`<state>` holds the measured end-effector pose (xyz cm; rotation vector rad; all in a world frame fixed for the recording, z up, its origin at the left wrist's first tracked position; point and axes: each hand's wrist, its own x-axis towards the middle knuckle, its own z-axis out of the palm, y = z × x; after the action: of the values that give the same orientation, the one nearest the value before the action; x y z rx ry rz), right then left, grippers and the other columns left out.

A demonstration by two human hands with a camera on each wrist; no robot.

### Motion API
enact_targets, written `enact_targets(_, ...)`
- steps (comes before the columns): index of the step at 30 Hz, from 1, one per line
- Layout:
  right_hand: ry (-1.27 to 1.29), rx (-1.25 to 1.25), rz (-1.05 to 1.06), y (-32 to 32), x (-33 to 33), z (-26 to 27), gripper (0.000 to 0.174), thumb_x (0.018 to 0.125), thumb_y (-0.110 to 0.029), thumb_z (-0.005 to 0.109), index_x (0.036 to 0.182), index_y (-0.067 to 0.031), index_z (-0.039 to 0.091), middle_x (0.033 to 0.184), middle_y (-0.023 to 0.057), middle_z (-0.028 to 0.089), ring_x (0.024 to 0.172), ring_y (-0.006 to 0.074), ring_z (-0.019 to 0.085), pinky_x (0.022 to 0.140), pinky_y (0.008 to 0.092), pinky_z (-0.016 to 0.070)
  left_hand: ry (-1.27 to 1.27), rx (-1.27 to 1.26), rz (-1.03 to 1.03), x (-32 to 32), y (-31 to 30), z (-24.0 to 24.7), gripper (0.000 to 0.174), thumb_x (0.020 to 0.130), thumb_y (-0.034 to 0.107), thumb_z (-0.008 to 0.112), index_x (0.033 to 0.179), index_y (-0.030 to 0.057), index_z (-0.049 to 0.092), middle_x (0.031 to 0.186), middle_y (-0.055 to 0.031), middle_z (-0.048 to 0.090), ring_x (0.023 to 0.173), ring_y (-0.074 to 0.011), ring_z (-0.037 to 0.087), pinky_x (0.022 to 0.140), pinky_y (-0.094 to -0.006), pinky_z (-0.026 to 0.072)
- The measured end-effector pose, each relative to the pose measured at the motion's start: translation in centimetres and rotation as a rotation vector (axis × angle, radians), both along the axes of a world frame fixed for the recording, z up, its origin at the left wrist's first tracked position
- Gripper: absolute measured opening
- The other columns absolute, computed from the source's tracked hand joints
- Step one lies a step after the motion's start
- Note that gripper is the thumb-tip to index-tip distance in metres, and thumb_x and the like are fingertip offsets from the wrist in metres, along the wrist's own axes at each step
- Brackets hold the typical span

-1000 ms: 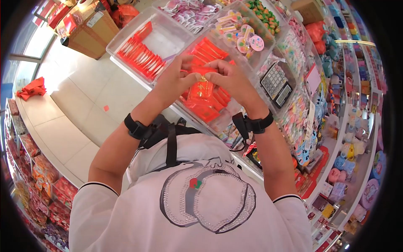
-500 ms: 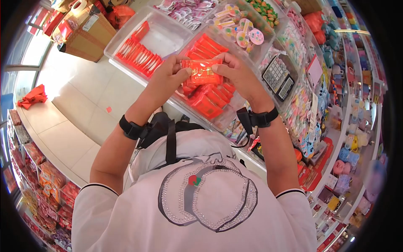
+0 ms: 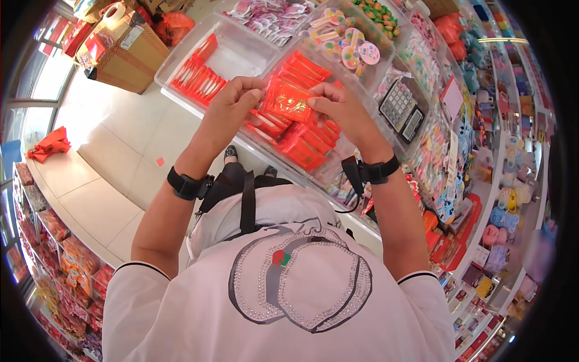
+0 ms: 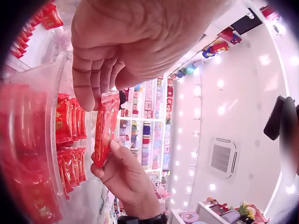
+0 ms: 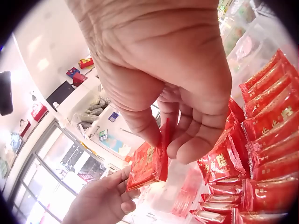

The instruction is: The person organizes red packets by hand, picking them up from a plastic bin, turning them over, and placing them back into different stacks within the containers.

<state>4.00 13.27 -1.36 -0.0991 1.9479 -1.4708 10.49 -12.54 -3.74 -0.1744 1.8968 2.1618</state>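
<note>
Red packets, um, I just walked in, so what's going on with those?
A person holds one red packet by its edges, the left hand at one end and the right hand at the other. It is above a clear bin holding more red packets. In the neighbouring bin, similar packets stand in a row.

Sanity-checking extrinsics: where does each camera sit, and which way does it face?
Head: on the head, forward and down at the red packet over clear bins; left hand, right hand, forearms and shirt show.
Left wrist: on that wrist, along the left hand at the packet, shelves beyond; right hand opposite.
Right wrist: on that wrist, along the right hand at the packet; left hand opposite.
Shared: both wrist views show packet and both hands, from opposite sides.
</note>
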Motion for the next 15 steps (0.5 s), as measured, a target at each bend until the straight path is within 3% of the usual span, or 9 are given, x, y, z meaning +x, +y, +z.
enact_targets(2, -0.019, -0.017, -0.016, -0.2, 0.3, 0.2, 0.017, 0.098, -0.020, 0.065, 0.106, -0.0047, 0.065, 0.088, -0.0022, 0.063, 0.077, 0.0064, 0.062, 0.070, 0.0231, 0.0525, -0.004, 0.010, -0.008, 0.1, -0.1, 0.2, 0.028, 0.102, 0.020, 0.057, 0.122, 0.0001, 0.060, 0.103, -0.0020, 0.065, 0.093, -0.0081, 0.061, 0.074, -0.0238, 0.0522)
enact_targets(15, -0.086, -0.120, -0.010, -1.2, 3.0, 1.9, 0.022, 0.096, -0.019, 0.068, 0.109, -0.0024, 0.063, 0.095, 0.0018, 0.066, 0.080, 0.0098, 0.067, 0.070, 0.0246, 0.0548, 0.053, 0.065, -0.031, 0.1, -0.5, 0.0, 0.026, 0.103, 0.023, 0.057, 0.114, 0.0005, 0.064, 0.090, 0.0000, 0.063, 0.073, -0.0078, 0.057, 0.071, -0.0237, 0.0489)
